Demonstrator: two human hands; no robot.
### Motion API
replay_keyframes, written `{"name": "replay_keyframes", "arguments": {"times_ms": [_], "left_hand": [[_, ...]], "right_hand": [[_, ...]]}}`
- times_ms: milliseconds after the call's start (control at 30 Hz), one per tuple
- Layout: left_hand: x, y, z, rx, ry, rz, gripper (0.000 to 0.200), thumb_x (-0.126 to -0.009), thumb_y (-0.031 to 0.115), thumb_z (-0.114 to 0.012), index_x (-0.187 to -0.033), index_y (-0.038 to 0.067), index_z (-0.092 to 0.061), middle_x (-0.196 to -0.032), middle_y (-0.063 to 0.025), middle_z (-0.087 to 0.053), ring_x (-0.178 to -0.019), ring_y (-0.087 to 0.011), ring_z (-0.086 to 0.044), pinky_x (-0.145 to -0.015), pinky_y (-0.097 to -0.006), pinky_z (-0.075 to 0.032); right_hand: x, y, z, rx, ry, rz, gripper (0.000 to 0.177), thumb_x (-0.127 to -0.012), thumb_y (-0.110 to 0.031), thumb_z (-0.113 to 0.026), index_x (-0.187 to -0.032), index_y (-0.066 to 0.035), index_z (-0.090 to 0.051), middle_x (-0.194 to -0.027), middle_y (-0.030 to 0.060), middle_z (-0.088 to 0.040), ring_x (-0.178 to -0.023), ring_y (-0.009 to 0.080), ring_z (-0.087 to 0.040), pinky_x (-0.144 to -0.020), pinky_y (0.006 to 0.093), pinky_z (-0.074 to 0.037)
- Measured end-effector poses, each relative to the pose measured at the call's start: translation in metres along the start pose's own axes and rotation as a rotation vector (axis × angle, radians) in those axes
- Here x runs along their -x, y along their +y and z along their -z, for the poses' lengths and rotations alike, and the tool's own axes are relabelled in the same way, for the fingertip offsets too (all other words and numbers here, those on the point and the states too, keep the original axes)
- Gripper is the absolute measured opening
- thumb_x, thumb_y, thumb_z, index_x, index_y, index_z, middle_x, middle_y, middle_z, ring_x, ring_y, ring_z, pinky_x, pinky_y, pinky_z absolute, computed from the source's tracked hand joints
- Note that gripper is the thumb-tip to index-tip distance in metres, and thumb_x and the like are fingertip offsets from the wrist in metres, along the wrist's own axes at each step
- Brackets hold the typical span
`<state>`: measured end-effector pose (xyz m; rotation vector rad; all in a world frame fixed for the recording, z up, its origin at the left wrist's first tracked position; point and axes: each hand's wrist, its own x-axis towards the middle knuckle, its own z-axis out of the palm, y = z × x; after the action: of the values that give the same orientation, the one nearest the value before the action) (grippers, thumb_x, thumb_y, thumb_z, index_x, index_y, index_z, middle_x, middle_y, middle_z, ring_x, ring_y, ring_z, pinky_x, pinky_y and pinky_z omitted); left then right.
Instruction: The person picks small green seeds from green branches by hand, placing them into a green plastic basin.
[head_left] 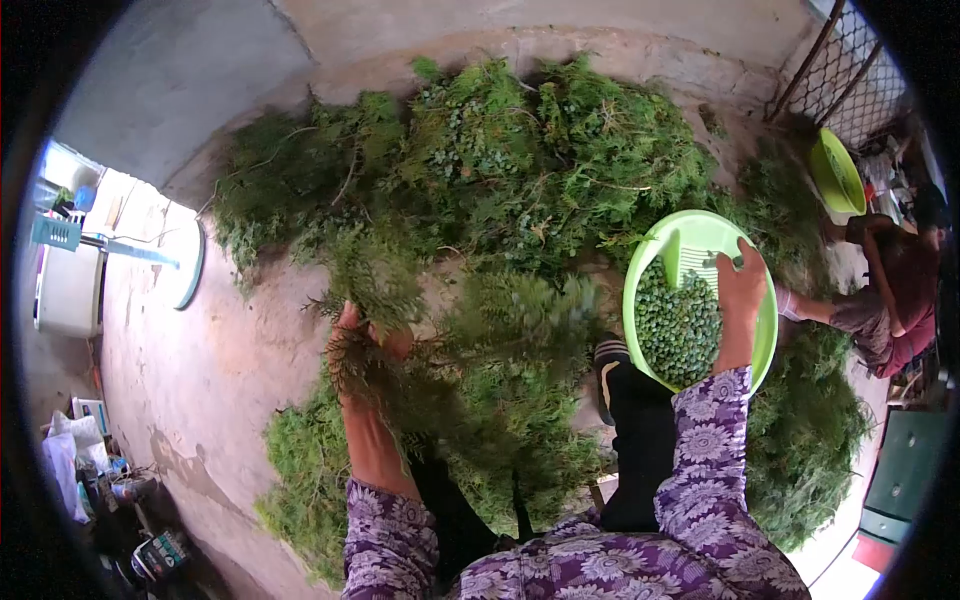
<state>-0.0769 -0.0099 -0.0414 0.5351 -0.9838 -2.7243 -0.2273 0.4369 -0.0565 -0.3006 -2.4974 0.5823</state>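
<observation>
My left hand [372, 335] is closed around a leafy evergreen branch [480, 345], arborvitae-like with flat sprays. The branch stretches to the right across my lap, blurred by motion. Over the light-green basin [768, 325] hangs my right hand [740, 295], its thumb and fingers apart and nothing visible between them. Small round green cones [677, 325] fill much of the basin, which has a ridged washboard part at its far side. The basin stands to the right of my black-trousered leg.
A big heap of cut evergreen branches [480, 160] lies along the wall ahead. More branches [805, 440] lie at right. Another person [890, 285] sits at far right near a second green basin [836, 172]. A fan's round base [190, 262] stands at left.
</observation>
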Motion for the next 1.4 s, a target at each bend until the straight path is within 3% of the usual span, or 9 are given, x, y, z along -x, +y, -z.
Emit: {"name": "replay_keyframes", "arguments": {"times_ms": [33,200,333,700,933,1000,1133,1300,1400], "left_hand": [[-0.002,0.004,-0.016,0.132,-0.319,-0.046,0.029,-0.088,0.032,-0.041,-0.080,0.007,-0.054,-0.058,0.0004,-0.043,-0.046,-0.0118,-0.030,-0.042,-0.0288,-0.028],[-0.014,0.015,0.001,0.313,-0.527,0.090,0.027,-0.089,0.029,-0.041,-0.080,0.006,-0.052,-0.062,0.0000,-0.039,-0.056,-0.0122,-0.030,-0.046,-0.0280,-0.029],[-0.016,0.021,-0.004,0.535,-0.546,0.339,0.032,-0.089,0.034,-0.036,-0.075,0.006,-0.045,-0.059,-0.0018,-0.030,-0.055,-0.0156,-0.030,-0.048,-0.0301,-0.030],[-0.018,0.007,-0.001,0.553,-0.525,0.225,0.018,-0.088,0.025,-0.041,-0.084,0.008,-0.045,-0.067,-0.0016,-0.037,-0.060,-0.0142,-0.032,-0.048,-0.0293,-0.033],[-0.019,0.002,0.001,0.623,-0.488,0.306,0.018,-0.089,0.025,-0.038,-0.085,0.009,-0.045,-0.071,-0.0006,-0.037,-0.060,-0.0134,-0.029,-0.052,-0.0304,-0.031],[-0.020,-0.002,0.002,0.654,-0.505,0.316,0.018,-0.089,0.025,-0.038,-0.085,0.009,-0.045,-0.070,-0.0008,-0.037,-0.060,-0.0132,-0.028,-0.052,-0.0303,-0.031],[-0.022,-0.010,0.004,0.716,-0.186,0.249,0.021,-0.089,0.027,-0.041,-0.085,0.007,-0.047,-0.068,-0.0013,-0.037,-0.059,-0.0130,-0.027,-0.051,-0.0290,-0.029],[-0.020,-0.016,-0.024,0.642,-0.103,0.204,0.018,-0.087,0.023,-0.049,-0.087,0.005,-0.050,-0.070,-0.0026,-0.041,-0.061,-0.0141,-0.034,-0.051,-0.0275,-0.034],[-0.020,-0.020,-0.049,0.256,0.351,0.050,0.012,-0.082,0.020,-0.055,-0.089,0.011,-0.054,-0.085,-0.0037,-0.052,-0.070,-0.0166,-0.050,-0.060,-0.0316,-0.042]], "right_hand": [[0.001,-0.001,0.001,0.171,0.042,0.086,0.034,-0.073,-0.023,-0.056,-0.097,0.000,-0.060,-0.093,0.0144,-0.061,-0.090,0.0268,-0.056,-0.079,0.0349,-0.042],[-0.002,-0.026,0.013,-0.128,-0.188,-0.249,0.025,-0.073,-0.019,-0.057,-0.088,0.001,-0.061,-0.080,0.0126,-0.062,-0.076,0.0228,-0.059,-0.069,0.0295,-0.043],[0.011,-0.076,0.002,-1.016,-0.434,-0.541,0.014,-0.078,-0.010,-0.054,-0.081,0.002,-0.059,-0.069,0.0046,-0.057,-0.062,0.0091,-0.051,-0.056,0.0212,-0.042],[0.065,-0.167,-0.005,-0.900,-1.187,0.002,0.022,-0.078,-0.023,-0.061,-0.084,-0.002,-0.059,-0.071,0.0034,-0.059,-0.066,0.0078,-0.055,-0.060,0.0217,-0.045],[0.085,-0.187,0.006,-0.861,-1.142,0.054,0.032,-0.069,-0.026,-0.069,-0.091,-0.005,-0.060,-0.082,0.0039,-0.060,-0.074,0.0096,-0.056,-0.068,0.0239,-0.046],[0.092,-0.190,0.002,-0.823,-0.997,0.432,0.040,-0.065,-0.029,-0.070,-0.097,-0.008,-0.059,-0.094,0.0073,-0.059,-0.088,0.0165,-0.055,-0.079,0.0305,-0.044],[0.106,-0.198,0.005,-0.636,-0.990,0.706,0.044,-0.064,-0.029,-0.069,-0.100,-0.008,-0.058,-0.102,0.0089,-0.056,-0.098,0.0249,-0.049,-0.091,0.0398,-0.031],[0.114,-0.197,0.002,-0.587,-1.035,0.778,0.028,-0.064,-0.021,-0.066,-0.086,-0.007,-0.059,-0.076,0.0099,-0.056,-0.078,0.0270,-0.052,-0.078,0.0374,-0.036],[0.108,-0.193,0.003,-0.683,-1.081,0.677,0.024,-0.065,-0.021,-0.063,-0.078,-0.003,-0.054,-0.066,0.0119,-0.051,-0.072,0.0303,-0.051,-0.072,0.0416,-0.036]]}}
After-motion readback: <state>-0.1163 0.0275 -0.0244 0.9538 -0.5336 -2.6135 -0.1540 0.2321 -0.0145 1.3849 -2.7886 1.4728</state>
